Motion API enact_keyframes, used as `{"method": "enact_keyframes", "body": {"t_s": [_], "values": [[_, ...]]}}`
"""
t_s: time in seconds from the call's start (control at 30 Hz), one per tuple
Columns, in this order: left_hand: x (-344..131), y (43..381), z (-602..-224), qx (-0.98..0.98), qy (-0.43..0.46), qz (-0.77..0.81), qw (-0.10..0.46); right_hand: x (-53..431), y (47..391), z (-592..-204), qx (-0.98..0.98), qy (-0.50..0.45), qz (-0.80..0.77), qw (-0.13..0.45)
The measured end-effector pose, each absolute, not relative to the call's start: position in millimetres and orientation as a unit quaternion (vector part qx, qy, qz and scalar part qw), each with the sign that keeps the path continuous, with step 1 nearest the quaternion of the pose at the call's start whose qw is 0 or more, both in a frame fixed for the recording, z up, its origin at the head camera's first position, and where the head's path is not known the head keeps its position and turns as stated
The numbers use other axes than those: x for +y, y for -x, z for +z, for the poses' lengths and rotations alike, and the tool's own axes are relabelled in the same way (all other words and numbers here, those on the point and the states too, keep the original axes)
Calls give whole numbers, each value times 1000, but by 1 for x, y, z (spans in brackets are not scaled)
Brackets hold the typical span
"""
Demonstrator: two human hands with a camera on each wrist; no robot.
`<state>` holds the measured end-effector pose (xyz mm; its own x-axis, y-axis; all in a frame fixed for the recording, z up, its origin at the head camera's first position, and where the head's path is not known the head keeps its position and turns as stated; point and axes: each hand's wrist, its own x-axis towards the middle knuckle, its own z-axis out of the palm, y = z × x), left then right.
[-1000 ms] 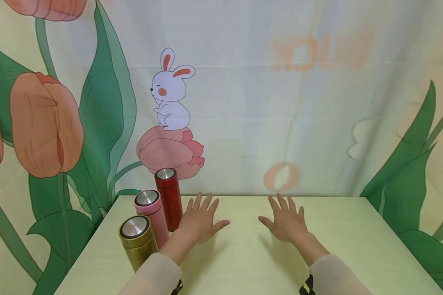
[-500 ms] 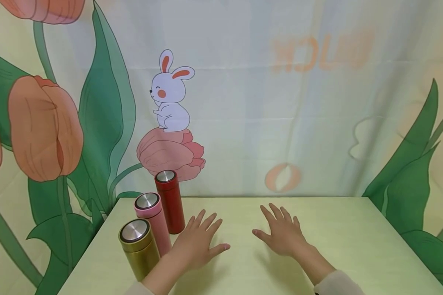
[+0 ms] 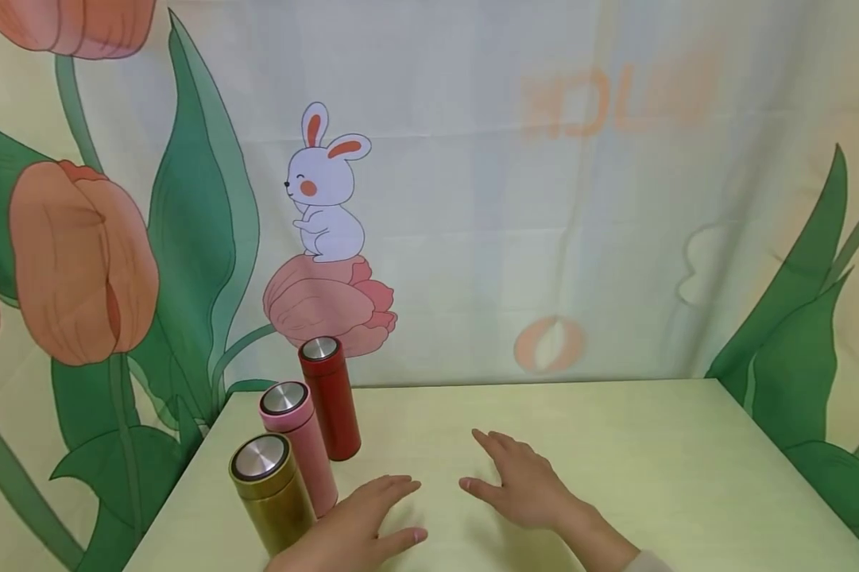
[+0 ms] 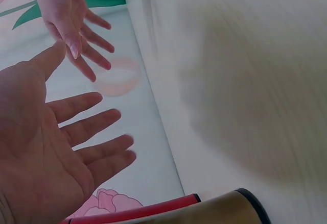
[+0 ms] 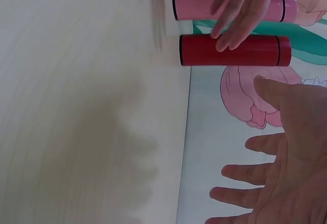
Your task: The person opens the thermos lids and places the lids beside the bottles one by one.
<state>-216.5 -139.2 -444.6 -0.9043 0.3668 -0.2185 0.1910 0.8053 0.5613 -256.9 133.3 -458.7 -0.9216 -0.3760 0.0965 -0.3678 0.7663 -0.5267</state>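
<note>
Three thermos flasks with steel-topped lids stand upright in a slanting row on the left of the table. The gold thermos [image 3: 275, 504] is nearest, the pink thermos [image 3: 303, 445] stands in the middle, and the red thermos [image 3: 333, 405] is farthest back. My left hand [image 3: 361, 520] hovers just right of the gold and pink ones, fingers extended and thumb apart, holding nothing. Across from it, my right hand [image 3: 525, 485] is over the table's middle, its fingers straight and its palm turned inward. In the right wrist view, the left hand [image 5: 245, 9] overlaps the pink thermos [image 5: 199, 3].
The pale yellow-green table [image 3: 651, 461] ends at a hanging curtain [image 3: 458, 238] along its back edge. Printed on the curtain are a white rabbit [image 3: 329, 202], tulips and green leaves.
Both hands have drawn back toward the person and turned from palms down to palms facing inward, coming slightly closer together. The thermoses have stayed where they stood; the head view has shifted a little.
</note>
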Motion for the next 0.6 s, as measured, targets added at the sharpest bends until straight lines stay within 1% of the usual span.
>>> {"method": "enact_keyframes", "body": {"t_s": [0.13, 0.33, 0.5, 0.6], "values": [[-146, 215, -448, 910, -124, 332, 216, 127, 255, -460, 924, 221, -310, 33], [-167, 218, -468, 866, -152, 385, 280, 116, 245, -463, 901, 234, -356, 81], [-191, 225, -498, 845, -144, 406, 317, 106, 238, -466, 885, 236, -387, 104], [-202, 220, -498, 837, -128, 419, 329, 99, 236, -467, 872, 238, -412, 117]]}}
